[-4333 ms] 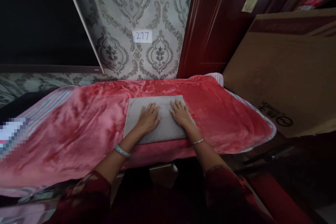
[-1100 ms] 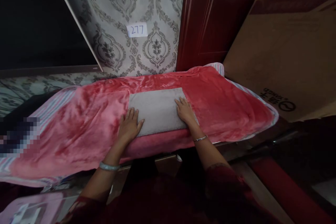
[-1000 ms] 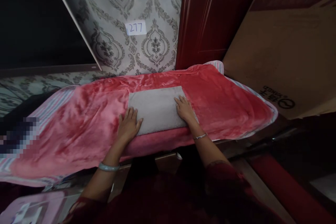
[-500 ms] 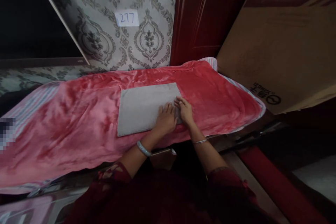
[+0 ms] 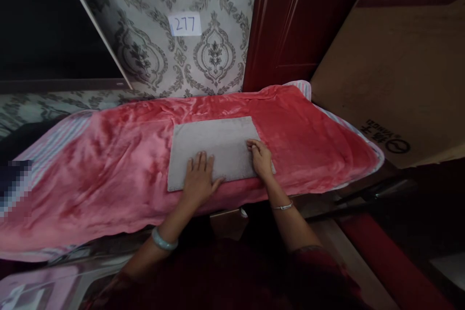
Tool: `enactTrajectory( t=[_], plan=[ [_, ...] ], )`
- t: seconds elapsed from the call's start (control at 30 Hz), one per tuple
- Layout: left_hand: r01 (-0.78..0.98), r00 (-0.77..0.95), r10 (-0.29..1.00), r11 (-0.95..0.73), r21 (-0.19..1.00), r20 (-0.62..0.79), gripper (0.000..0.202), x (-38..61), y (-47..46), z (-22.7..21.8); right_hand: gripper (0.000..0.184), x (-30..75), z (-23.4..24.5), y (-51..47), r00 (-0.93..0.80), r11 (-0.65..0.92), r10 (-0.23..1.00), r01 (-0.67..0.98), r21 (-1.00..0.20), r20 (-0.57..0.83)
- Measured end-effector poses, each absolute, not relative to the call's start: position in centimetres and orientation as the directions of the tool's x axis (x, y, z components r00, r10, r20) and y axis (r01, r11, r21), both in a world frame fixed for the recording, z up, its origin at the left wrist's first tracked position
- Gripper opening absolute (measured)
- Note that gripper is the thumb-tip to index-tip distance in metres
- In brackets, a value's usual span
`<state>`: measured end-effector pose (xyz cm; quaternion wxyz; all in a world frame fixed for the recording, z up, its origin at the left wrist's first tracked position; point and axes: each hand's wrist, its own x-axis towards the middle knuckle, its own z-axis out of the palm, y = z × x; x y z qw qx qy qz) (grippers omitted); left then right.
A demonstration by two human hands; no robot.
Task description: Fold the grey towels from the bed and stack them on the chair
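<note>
A flat grey rectangular cloth [image 5: 221,143] lies on a pink-red plush blanket [image 5: 305,140]. My left hand [image 5: 199,174] rests palm down on the cloth's lower left part, with its fingers stretched out and the thumb apart. On the cloth's right side, near its edge, is my right hand [image 5: 262,159]. The right fingers are curled together with the fingertips pointing left. Whether anything is pinched between them is hidden. The cloth's corners are flat, and its lower right corner shows beside my right wrist.
A large cardboard box [image 5: 392,77] leans at the right beside a dark red door [image 5: 286,24]. At the upper left is a dark screen [image 5: 54,24]. A paper marked 277 [image 5: 185,23] is on the patterned wall. The blanket's striped border [image 5: 60,140] hangs at the left.
My left hand has moved left across the cloth, away from my right hand. The right hand stays near the cloth's right edge, its fingers more curled. The whole view has shifted slightly.
</note>
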<state>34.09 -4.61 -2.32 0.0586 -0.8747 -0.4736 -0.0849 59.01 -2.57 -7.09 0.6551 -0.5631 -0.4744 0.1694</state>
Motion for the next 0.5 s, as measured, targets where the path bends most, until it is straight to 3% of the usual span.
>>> enactTrajectory(
  t=[0.27,0.5],
  plan=[
    [0.895,0.427,0.857,-0.446,0.001,0.288,0.072,28.0,-4.4,-3.2,0.034,58.9,-7.0,-2.7,0.463,0.255,0.754,0.448,-0.857,0.466],
    [0.879,0.452,0.855,-0.475,0.034,0.256,0.054,27.9,-2.5,0.1,0.042,59.5,-5.6,-1.1,0.449,0.168,0.799,0.471,-0.866,0.400]
  ],
)
